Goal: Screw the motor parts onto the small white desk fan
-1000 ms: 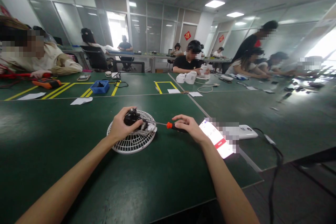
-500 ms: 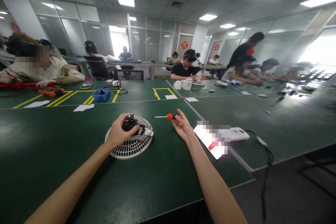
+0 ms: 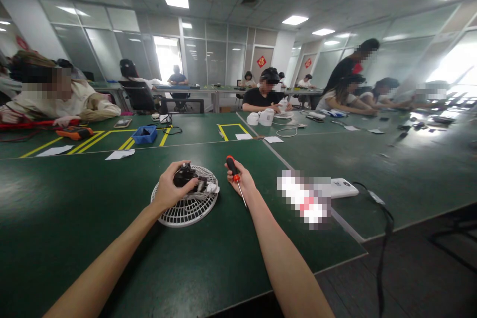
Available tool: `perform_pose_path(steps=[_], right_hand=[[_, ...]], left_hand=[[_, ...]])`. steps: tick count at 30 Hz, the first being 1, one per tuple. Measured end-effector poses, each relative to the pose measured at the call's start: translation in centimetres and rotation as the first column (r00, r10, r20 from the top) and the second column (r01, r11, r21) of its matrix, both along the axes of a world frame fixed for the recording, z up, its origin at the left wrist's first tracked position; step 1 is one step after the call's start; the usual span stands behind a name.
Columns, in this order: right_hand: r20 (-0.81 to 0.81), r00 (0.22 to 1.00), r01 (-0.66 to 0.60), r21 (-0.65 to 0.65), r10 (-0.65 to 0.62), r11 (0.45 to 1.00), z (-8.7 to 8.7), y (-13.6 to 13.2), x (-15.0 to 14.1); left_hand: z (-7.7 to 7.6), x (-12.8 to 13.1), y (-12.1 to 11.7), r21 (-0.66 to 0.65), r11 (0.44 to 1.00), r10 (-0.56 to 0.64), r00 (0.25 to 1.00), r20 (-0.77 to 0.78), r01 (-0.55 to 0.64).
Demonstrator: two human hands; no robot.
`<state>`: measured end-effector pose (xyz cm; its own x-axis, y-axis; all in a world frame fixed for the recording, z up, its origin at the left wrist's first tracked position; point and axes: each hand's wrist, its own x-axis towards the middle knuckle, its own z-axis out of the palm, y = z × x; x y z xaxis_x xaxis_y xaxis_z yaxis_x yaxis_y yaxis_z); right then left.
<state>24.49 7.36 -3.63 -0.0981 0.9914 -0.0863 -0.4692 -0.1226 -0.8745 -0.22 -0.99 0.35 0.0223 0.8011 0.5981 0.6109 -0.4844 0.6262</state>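
Note:
My left hand (image 3: 172,186) is wrapped round a black fan motor (image 3: 185,175), which sits on a round white fan grille (image 3: 182,216). Wires and a small white part (image 3: 212,188) show beside the motor, on the grille's right side. The grille lies on the green table. To the right of it, my right hand (image 3: 242,180) holds a screwdriver (image 3: 232,165) with a red and black handle. Its shaft points down towards my wrist, and the handle end points away from me. The tip is apart from the motor and grille.
A white power bank (image 3: 343,188) with a black cable lies at the right, beside a blurred bright phone-like object (image 3: 303,201). Further off are a blue bin (image 3: 144,134), an orange multimeter (image 3: 75,132), paper slips and white fan parts (image 3: 266,118). Several people sit around the tables.
The screwdriver has swung round in my right hand, its shaft turning from pointing left to pointing back towards me. The right hand has shifted left. My left hand stays on the motor.

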Motion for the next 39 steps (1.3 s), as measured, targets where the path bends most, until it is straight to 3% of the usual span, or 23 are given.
perform_pose_path(steps=[3,6,10,15,19,26,32,39], right_hand=[[0.181,0.981,0.068,0.028,-0.072,0.997,0.1,0.0,0.3],[0.397,0.901,0.146,0.098,-0.174,0.984,0.4,-0.6,0.6],[0.652,0.685,0.195,0.266,-0.326,0.944,0.6,-2.0,0.8],[0.821,0.417,0.113,0.378,-0.389,0.919,0.8,-3.0,0.5],[0.881,0.267,0.065,0.387,-0.390,0.920,1.0,-3.0,0.4],[0.916,0.093,0.094,0.382,-0.390,0.919,1.0,-3.5,0.2],[0.913,0.002,0.131,0.403,-0.407,0.906,1.1,-3.7,0.1],[0.900,-0.046,0.124,0.437,-0.434,0.891,0.7,-3.7,0.3]], left_hand=[[-0.3,-0.2,0.1,0.012,1.000,-0.003,1.000,0.000,0.003],[-0.6,-0.2,0.2,0.070,0.995,0.062,0.997,0.036,-0.065],[-0.5,0.4,-0.2,0.173,0.963,0.208,0.978,-0.002,-0.205],[-0.4,1.5,-1.2,0.151,0.930,0.343,0.939,-0.016,-0.336],[-0.6,2.0,-1.8,0.098,0.931,0.352,0.936,-0.004,-0.350],[0.0,1.4,-2.5,0.020,0.945,0.323,0.921,-0.216,-0.327],[1.1,0.5,-2.7,-0.005,0.942,0.323,0.913,-0.249,-0.335],[2.1,-2.6,-3.1,-0.134,0.889,0.397,0.882,-0.254,-0.438]])
